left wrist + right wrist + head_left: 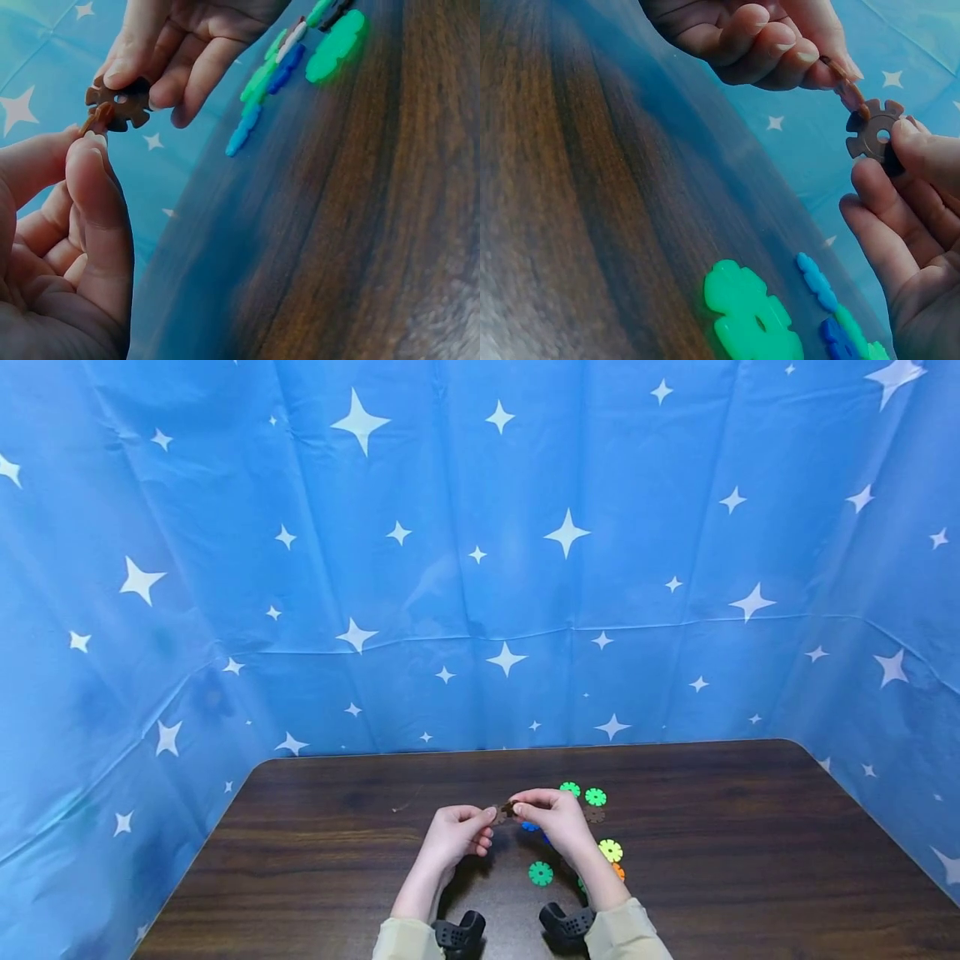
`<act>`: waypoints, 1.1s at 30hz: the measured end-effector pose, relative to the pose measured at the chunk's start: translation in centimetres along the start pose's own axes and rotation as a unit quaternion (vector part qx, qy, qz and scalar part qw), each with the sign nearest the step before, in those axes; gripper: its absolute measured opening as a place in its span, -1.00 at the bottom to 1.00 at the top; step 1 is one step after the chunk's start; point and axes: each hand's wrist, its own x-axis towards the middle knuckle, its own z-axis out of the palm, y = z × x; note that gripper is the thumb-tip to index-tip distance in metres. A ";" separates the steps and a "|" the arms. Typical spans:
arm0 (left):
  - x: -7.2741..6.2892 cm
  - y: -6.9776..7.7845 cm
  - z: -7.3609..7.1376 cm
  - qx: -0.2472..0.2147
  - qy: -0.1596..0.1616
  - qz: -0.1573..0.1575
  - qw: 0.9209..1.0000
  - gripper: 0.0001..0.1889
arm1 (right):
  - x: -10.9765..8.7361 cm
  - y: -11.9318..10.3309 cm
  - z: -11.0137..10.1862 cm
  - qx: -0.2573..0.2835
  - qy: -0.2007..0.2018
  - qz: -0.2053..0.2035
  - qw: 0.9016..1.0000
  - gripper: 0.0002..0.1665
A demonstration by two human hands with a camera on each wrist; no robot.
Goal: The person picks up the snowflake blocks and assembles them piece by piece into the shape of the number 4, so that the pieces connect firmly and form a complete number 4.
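Two brown notched plastic discs meet edge to edge in the air between the hands, slot against slot. My left hand (459,837) pinches one brown disc (845,81) between thumb and forefinger; it shows nearly edge-on in the right wrist view. The other brown disc (870,139), with a round hole at its centre, is gripped at its rim by the thumb and fingers of my right hand (557,817). The two discs stand at an angle to each other, touching at the notches. Fingertips cover part of both.
Loose notched discs lie on the dark wood table (300,860), around and under the right forearm: a green disc (541,873), a yellow disc (611,851), an orange disc (618,871), a brown disc (594,814) and several more. A blue star-patterned curtain (465,593) hangs behind the table.
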 end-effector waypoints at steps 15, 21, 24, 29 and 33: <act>-0.3 0.6 0.1 -0.003 -0.011 -0.014 1.000 -0.74 | -1.0 -2.5 -0.4 0.014 -0.038 0.010 0.999 -0.77; -0.2 0.6 0.1 -0.009 -0.020 -0.022 1.000 -0.72 | -0.1 -0.7 -0.7 0.032 -0.048 0.010 0.998 -0.74; -0.2 0.6 0.1 -0.013 -0.024 -0.025 0.999 -0.72 | -0.1 -0.9 -0.8 0.034 -0.054 0.008 0.998 -0.73; -0.4 0.8 0.1 -0.026 -0.040 -0.029 0.998 -0.73 | -0.4 -2.3 -0.9 0.017 -0.058 -0.011 0.998 -0.77; -0.5 1.0 -0.1 -0.028 -0.054 -0.035 0.998 -0.69 | -0.3 -2.8 -0.9 -0.010 -0.055 -0.034 0.998 -0.81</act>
